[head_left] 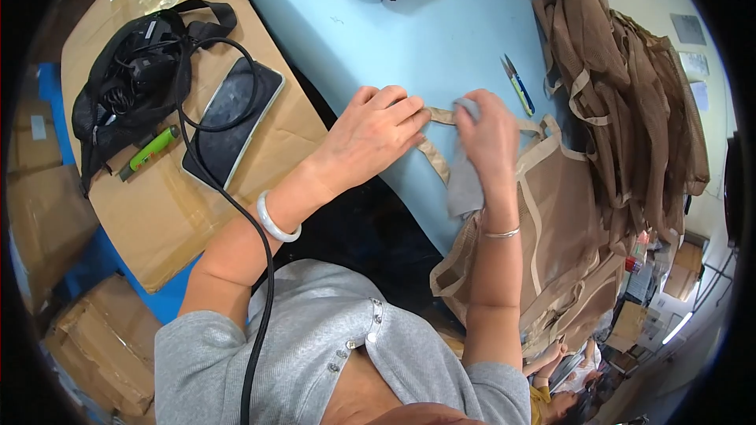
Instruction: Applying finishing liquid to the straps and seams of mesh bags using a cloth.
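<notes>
My left hand (376, 135) is closed around a beige fabric strap (435, 159), which loops out from under its fingers. To its right, my right hand (490, 135) is closed on a grey cloth (465, 189) that hangs down below the palm. The strap runs behind the cloth toward a brown mesh bag (563, 205) with beige binding, lying over the table's right side. How the right fingertips meet the strap is hidden. A pair of thread snips (517, 86) with a dark blue and green handle lies beyond my right hand on the light blue table (378, 47).
More brown mesh bags (622, 102) are heaped at the right. On a cardboard-covered surface (157, 236) at left lie a phone (236, 122), a green marker-like tool (150, 153) and a black pouch (130, 71). A black cable (264, 267) crosses my left arm. Other people sit at lower right.
</notes>
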Action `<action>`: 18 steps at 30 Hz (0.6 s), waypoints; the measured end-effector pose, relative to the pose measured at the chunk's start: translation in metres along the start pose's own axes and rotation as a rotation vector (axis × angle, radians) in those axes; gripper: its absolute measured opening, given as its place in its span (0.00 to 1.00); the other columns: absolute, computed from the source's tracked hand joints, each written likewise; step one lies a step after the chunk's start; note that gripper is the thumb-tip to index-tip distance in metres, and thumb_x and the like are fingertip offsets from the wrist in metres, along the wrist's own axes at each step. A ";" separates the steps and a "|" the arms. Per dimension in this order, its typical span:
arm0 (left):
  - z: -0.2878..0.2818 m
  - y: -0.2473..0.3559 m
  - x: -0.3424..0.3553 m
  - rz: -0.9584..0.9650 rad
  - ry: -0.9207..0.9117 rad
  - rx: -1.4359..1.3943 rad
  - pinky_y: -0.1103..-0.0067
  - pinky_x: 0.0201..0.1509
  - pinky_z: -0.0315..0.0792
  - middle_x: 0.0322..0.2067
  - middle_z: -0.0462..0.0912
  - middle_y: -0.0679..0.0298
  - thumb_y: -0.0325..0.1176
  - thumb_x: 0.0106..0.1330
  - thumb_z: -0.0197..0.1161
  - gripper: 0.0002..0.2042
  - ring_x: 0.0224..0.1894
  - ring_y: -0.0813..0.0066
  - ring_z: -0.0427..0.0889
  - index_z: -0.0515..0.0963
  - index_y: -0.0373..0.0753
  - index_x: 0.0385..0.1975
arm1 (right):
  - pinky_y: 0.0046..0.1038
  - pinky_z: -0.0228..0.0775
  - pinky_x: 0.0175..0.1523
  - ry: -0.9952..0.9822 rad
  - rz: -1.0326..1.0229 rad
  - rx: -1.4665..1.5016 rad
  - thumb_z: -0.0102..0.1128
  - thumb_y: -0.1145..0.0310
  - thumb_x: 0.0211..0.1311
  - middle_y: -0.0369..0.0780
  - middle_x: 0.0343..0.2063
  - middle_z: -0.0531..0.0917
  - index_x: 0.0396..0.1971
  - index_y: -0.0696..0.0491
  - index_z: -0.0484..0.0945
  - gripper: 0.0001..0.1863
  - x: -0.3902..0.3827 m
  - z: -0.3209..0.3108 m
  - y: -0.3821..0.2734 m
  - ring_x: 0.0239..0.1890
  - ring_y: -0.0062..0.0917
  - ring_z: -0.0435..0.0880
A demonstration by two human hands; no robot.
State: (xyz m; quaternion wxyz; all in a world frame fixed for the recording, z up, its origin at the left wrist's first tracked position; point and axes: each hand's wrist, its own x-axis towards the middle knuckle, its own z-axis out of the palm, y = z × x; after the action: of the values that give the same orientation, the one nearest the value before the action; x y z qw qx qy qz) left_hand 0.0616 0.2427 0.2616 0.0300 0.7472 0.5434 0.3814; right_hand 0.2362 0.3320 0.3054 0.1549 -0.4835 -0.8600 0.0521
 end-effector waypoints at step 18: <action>0.001 -0.001 0.002 0.008 -0.001 0.017 0.74 0.48 0.67 0.41 0.75 0.73 0.33 0.55 0.67 0.13 0.48 0.74 0.73 0.80 0.43 0.41 | 0.38 0.73 0.43 0.006 0.255 0.035 0.64 0.65 0.54 0.47 0.34 0.83 0.34 0.56 0.80 0.11 -0.005 -0.012 0.043 0.38 0.44 0.82</action>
State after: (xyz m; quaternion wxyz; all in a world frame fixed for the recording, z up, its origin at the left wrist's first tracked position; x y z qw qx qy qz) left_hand 0.0618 0.2452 0.2618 0.0223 0.7497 0.5437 0.3766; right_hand 0.2779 0.3497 0.3054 0.1579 -0.5863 -0.7900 0.0850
